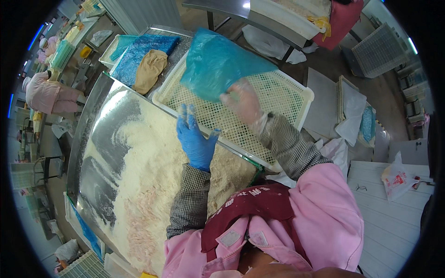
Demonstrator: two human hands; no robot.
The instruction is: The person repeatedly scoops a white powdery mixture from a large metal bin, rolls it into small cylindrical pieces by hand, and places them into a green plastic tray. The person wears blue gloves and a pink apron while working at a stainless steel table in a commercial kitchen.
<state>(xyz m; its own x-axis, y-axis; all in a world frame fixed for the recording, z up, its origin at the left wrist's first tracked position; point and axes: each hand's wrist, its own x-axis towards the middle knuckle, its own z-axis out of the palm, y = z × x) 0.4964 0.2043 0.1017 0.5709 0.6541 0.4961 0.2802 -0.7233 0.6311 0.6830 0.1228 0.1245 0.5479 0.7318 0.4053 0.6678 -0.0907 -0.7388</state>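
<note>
My left hand (196,140), in a blue glove dusted with powder, is raised at the near rim of a white perforated plastic crate (278,97). Its fingers are spread and hold nothing visible. A teal plastic sheet (219,62) covers the far left part of the crate. My right hand (245,102), blurred and apparently in a thin clear glove, is over the crate at the sheet's near edge; whether it grips the sheet is unclear. Pale powder or crumbs (149,149) lie heaped on a metal worktable (114,114), with pinkish shreds (142,222) in the nearer part.
Beyond the table's left edge are a blue plastic-covered block (149,48) and a tan cloth (150,71). Another metal table (229,8) stands ahead, with a person's red apron (342,24) beside it. A person in pink (52,92) bends at the left. Stacked crates (379,50) stand right.
</note>
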